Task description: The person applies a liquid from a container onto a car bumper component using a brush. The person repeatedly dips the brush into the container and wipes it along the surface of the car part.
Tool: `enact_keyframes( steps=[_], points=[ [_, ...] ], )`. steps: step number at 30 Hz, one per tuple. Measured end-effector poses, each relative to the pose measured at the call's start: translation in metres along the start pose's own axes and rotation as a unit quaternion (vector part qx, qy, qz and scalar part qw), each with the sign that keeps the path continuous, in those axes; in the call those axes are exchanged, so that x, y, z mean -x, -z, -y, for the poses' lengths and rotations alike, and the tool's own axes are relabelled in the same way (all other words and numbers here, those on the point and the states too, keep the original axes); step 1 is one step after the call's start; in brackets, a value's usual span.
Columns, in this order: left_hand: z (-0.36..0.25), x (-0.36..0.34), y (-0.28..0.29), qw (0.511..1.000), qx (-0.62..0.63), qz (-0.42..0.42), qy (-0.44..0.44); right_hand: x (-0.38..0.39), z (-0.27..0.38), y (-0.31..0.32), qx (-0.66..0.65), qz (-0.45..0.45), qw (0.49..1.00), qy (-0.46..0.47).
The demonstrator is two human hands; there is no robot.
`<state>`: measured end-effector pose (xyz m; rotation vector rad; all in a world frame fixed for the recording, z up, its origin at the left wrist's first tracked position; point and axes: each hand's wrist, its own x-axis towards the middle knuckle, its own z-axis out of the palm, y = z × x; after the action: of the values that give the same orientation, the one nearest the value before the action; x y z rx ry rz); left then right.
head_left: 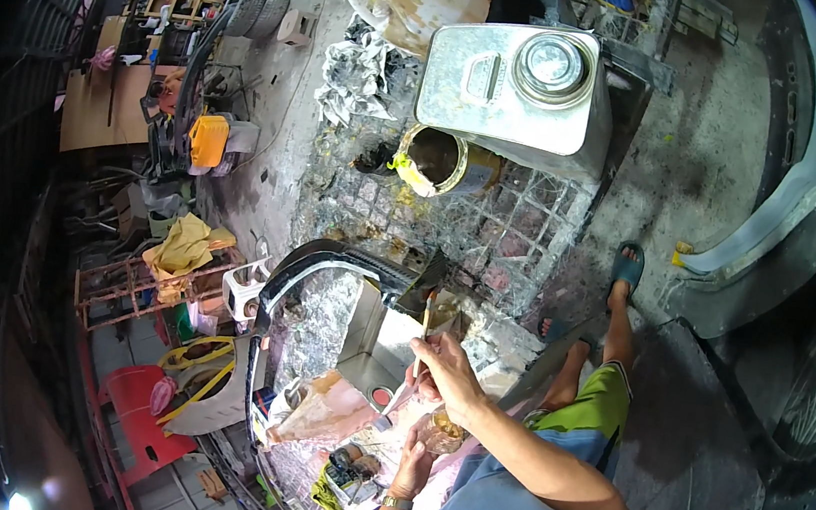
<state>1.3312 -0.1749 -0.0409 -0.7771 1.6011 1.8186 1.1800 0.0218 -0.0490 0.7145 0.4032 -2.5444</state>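
Two hands work with one slim stick-like tool [426, 320] and one small round container [446, 431]. The tool is pale with a brownish upper end; the container looks yellowish-brown. The right hand [452, 373] pinches the tool, above the container, which the left hand [411, 473] grips.

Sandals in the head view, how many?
2. One sandal shows clearly on a foot right of centre; the other sandal is lower and further left, dim and only partly visible. Any in the dark edges can't be ruled out.
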Motion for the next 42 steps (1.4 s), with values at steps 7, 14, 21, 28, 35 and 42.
enact_keyframes(
  steps=[7,14,21,28,35,42],
  points=[
    [0.001,0.002,-0.003,1.0,0.008,-0.014,-0.005,0.001,0.002,-0.002,-0.013,0.005,1.0,0.006],
    [0.007,0.004,-0.001,1.0,0.021,-0.002,-0.005,0.023,0.012,-0.02,0.081,0.038,0.995,0.043],
    [0.017,0.006,0.013,0.996,0.078,0.018,-0.031,0.08,0.036,-0.005,0.27,-0.003,0.96,0.078],
    [0.025,0.039,0.026,0.986,0.146,-0.075,-0.043,0.077,0.098,0.039,0.643,-0.127,0.724,0.212],
    [0.016,0.065,-0.013,0.949,0.211,-0.235,-0.025,0.016,0.146,0.042,0.66,-0.061,0.724,0.19],
    [0.03,0.078,-0.029,0.841,0.385,-0.38,-0.003,-0.031,0.179,0.027,0.692,0.048,0.712,0.104]
  ],
)
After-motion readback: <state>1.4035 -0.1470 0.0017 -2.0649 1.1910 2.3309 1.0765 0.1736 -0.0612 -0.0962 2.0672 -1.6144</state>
